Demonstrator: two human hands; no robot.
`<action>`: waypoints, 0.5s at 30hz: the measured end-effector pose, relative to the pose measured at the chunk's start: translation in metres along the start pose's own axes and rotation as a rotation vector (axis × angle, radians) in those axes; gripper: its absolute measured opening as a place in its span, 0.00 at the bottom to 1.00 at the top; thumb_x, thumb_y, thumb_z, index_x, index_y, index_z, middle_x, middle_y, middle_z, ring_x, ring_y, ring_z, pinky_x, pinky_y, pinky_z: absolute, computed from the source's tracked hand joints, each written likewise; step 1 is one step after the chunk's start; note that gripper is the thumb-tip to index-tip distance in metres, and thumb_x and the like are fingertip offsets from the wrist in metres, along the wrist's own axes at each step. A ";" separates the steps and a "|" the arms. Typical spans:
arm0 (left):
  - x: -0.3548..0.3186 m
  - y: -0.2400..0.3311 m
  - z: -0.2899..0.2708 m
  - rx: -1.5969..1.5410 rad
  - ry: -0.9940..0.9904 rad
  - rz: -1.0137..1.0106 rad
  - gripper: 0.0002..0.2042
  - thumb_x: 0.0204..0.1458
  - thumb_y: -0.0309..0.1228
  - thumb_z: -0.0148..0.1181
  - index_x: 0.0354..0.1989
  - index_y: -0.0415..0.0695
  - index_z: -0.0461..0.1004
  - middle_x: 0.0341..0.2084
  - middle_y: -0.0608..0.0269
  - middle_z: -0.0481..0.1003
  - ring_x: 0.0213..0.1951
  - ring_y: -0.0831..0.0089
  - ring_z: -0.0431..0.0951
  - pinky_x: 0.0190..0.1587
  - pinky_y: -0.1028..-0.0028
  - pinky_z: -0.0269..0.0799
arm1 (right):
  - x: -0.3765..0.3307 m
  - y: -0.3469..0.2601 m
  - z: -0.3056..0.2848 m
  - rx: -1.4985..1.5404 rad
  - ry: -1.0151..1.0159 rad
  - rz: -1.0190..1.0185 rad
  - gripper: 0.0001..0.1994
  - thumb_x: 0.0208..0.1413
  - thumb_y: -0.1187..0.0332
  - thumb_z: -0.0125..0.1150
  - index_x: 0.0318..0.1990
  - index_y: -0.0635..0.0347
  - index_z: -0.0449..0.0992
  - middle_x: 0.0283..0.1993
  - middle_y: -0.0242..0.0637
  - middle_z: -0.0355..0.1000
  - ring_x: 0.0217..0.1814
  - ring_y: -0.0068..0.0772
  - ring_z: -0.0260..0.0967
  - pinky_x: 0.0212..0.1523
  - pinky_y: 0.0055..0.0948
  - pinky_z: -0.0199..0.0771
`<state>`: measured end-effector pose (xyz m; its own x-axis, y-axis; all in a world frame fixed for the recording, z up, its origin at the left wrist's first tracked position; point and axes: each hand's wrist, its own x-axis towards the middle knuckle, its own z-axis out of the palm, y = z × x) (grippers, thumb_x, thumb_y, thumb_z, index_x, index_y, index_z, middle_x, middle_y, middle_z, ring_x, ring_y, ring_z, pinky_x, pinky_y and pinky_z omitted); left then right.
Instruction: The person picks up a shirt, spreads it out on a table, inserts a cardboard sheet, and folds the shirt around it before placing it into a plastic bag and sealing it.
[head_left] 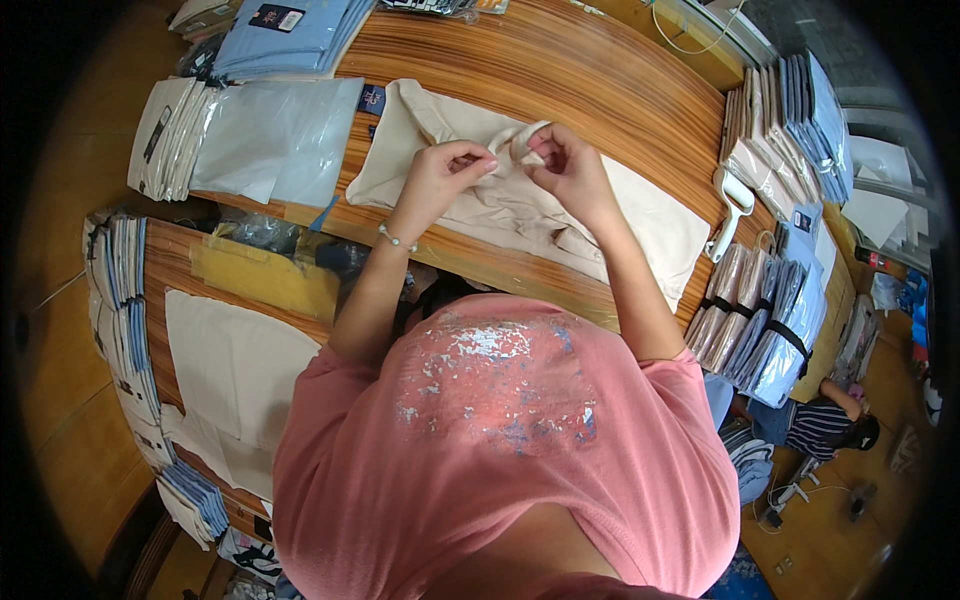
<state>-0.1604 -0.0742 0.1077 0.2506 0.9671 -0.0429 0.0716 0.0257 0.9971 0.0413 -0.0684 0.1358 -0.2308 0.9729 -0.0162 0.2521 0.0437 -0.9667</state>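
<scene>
A beige garment (470,215) lies spread across the striped wooden table, rumpled in its middle and flat toward both ends. My left hand (445,180) is closed over it, thumb and forefinger pinching the edge of a raised fold. Close by on the right, my right hand (572,178) grips a bunched, rolled part of the same cloth between thumb and fingers. That part stands up off the table. Its exact kind, collar or other edge, cannot be told.
Clear plastic bags (275,135) and bagged beige clothes (172,140) lie left, with blue bagged clothes (295,40) behind. On the right are a white lint roller (732,210), strapped bundles (745,310) and stacked packages (765,140). Another person (825,425) is at the far right.
</scene>
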 end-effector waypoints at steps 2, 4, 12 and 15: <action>0.002 0.005 0.007 0.036 0.030 0.062 0.06 0.49 0.26 0.60 0.34 0.38 0.76 0.26 0.66 0.76 0.27 0.82 0.73 0.31 0.82 0.68 | 0.003 0.007 0.008 0.077 -0.009 0.072 0.13 0.42 0.82 0.61 0.36 0.63 0.68 0.27 0.31 0.71 0.27 0.16 0.64 0.30 0.19 0.67; 0.002 0.010 0.013 0.093 0.051 0.111 0.06 0.49 0.25 0.60 0.34 0.37 0.76 0.25 0.65 0.76 0.27 0.81 0.73 0.31 0.81 0.68 | 0.003 0.012 0.018 0.222 -0.001 0.105 0.13 0.43 0.82 0.62 0.37 0.63 0.68 0.27 0.32 0.72 0.28 0.15 0.66 0.31 0.17 0.68; 0.007 0.002 0.017 0.150 0.012 0.093 0.07 0.53 0.29 0.55 0.30 0.36 0.72 0.21 0.66 0.71 0.24 0.81 0.66 0.28 0.80 0.63 | -0.001 0.016 0.015 0.388 -0.035 0.155 0.12 0.49 0.85 0.57 0.37 0.62 0.63 0.31 0.35 0.72 0.35 0.21 0.71 0.38 0.19 0.72; 0.012 -0.010 0.018 -0.111 -0.089 -0.002 0.08 0.55 0.30 0.53 0.32 0.37 0.71 0.22 0.70 0.69 0.27 0.84 0.64 0.30 0.81 0.62 | -0.003 0.015 0.016 0.571 -0.031 0.173 0.12 0.49 0.85 0.56 0.36 0.60 0.63 0.32 0.33 0.70 0.35 0.21 0.70 0.39 0.20 0.71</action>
<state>-0.1403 -0.0671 0.0958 0.3355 0.9409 -0.0457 -0.0333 0.0603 0.9976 0.0308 -0.0740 0.1175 -0.2613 0.9473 -0.1851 -0.2546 -0.2527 -0.9335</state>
